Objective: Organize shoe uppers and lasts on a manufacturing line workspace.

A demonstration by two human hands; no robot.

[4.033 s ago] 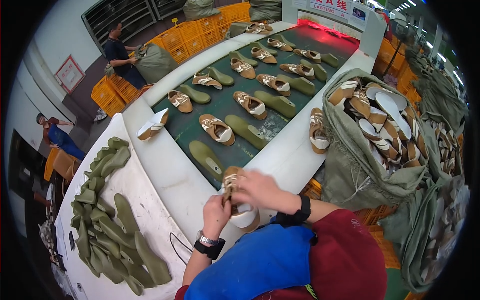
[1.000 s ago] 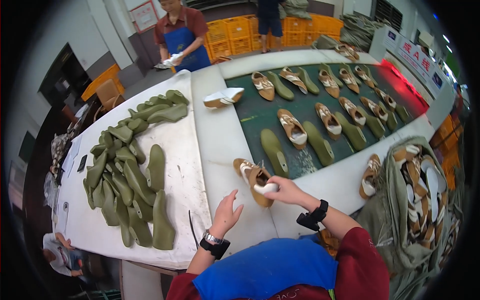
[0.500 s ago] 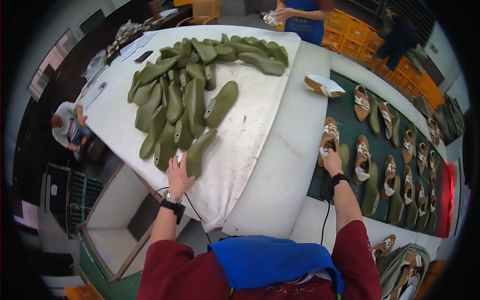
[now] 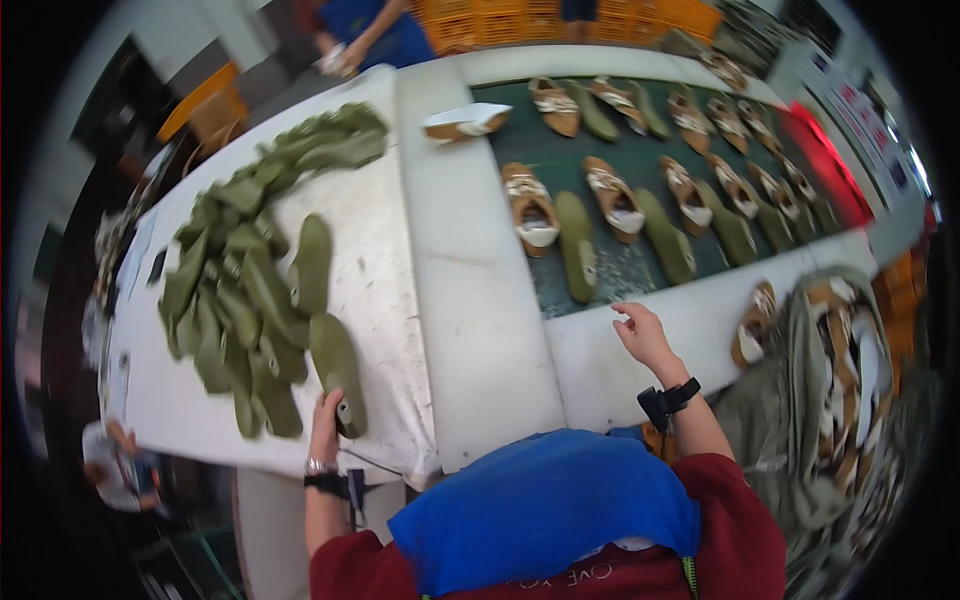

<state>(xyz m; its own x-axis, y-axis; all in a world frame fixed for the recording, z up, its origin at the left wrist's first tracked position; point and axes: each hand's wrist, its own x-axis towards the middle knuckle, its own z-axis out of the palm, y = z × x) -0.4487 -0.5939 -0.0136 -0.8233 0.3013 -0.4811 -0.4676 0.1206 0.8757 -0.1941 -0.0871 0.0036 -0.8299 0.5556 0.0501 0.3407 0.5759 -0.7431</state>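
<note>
My left hand [image 4: 326, 425] grips the near end of an olive-green shoe last [image 4: 335, 362] at the right of a heap of such lasts [image 4: 245, 290]. My right hand [image 4: 643, 335] hangs over the white table strip, fingers loosely bent and apart, with nothing in them. Ahead of it, on a dark green surface [image 4: 555, 285], stands a brown-and-white shoe [image 4: 531, 210] beside a green last [image 4: 577, 245]. More shoes and lasts stand in two rows there, among them a brown-and-white shoe [image 4: 614, 200] and a last [image 4: 665, 237].
A shoe with a white sheet-like piece [image 4: 467, 121] lies on the white strip. To my right are a single shoe [image 4: 753, 325] and a grey-green cloth-lined container [image 4: 800, 330] of shoes. A co-worker in a blue apron [image 4: 395, 40] stands across the table; another person [image 4: 120, 465] sits at left.
The view has swung to the right. My right hand has let go of the shoe on the green surface and drawn back toward me. My left hand now grasps the last it was touching.
</note>
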